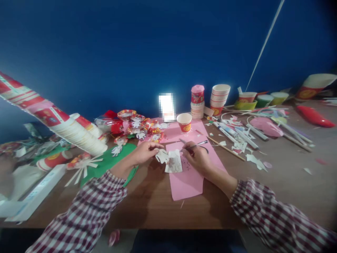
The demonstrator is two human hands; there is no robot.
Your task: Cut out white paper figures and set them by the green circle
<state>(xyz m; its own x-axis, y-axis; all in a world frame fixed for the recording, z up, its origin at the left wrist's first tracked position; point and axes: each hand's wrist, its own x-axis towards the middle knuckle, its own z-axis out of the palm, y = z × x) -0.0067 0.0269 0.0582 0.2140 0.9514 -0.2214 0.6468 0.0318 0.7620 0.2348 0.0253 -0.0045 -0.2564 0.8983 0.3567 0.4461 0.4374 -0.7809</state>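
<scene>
My left hand pinches a white paper cutout with rounded, limb-like lobes between thumb and fingers. Right beside the cutout is a small white paper piece with dark outlines drawn on it, over pink paper. My right hand is closed around a pen, whose silver end sticks out to the right; its tip is hidden by the fingers near the drawn piece. Scissors lie partly hidden behind that hand. Dark marks show on the pink sheet. A red and white paper cup stands just beyond.
Decorated red rings with white cutouts lie behind my left hand, on and near green paper. Long stacked cups lean at left. Cup stacks stand at the back. Markers, sticks and paper scraps cover the right.
</scene>
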